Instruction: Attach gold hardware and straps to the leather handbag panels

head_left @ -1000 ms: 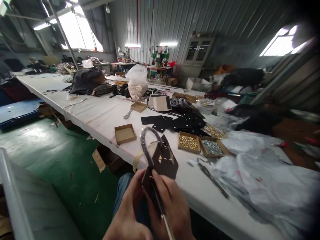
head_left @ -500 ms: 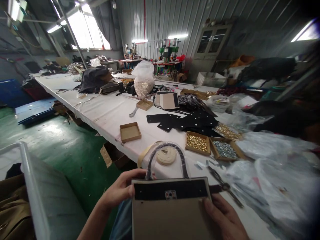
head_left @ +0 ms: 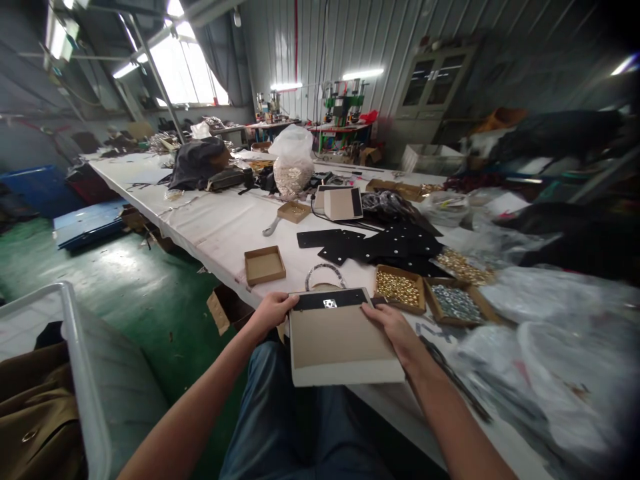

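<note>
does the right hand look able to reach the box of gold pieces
Probably yes: the box of gold pieces sits open just beyond the right hand, though that hand must first release the bag panel.

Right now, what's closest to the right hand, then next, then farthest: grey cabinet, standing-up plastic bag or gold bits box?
1. Gold bits box: just beyond the right hand.
2. Standing-up plastic bag: farther up the table, leftward.
3. Grey cabinet: at the back, by the wall.

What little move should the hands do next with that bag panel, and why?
Perhaps ease the bag panel forward onto the white table: the left hand and right hand hold its sides, and its near edge is above the jeans.
</note>
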Demonstrator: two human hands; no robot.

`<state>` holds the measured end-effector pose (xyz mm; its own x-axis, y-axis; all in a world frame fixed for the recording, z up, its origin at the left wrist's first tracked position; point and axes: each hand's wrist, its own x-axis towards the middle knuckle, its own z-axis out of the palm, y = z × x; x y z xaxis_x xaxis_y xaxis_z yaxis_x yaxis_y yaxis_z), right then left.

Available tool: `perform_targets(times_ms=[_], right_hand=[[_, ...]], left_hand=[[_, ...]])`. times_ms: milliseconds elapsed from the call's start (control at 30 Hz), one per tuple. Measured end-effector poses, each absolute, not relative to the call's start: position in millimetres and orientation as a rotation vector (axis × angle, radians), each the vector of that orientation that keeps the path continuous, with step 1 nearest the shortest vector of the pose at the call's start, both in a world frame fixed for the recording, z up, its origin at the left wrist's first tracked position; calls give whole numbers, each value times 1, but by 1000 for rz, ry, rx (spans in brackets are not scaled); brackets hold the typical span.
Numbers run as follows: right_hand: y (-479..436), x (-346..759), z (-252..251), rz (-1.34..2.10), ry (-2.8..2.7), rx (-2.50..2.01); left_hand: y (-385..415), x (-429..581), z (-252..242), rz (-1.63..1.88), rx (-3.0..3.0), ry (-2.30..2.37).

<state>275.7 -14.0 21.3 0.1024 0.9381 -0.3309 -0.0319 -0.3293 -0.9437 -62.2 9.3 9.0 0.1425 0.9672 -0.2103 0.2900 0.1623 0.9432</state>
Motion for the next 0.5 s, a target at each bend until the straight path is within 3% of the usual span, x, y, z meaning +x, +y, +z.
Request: perform_targets(times_ms=[200, 500], right_hand=[[30, 277, -2, 1414, -946, -1597], [48, 301, -43, 1464, -999, -1645]], left_hand=[[55, -46, -16, 731, 1375, 1528], [62, -37, -40, 571, 1357, 1580]])
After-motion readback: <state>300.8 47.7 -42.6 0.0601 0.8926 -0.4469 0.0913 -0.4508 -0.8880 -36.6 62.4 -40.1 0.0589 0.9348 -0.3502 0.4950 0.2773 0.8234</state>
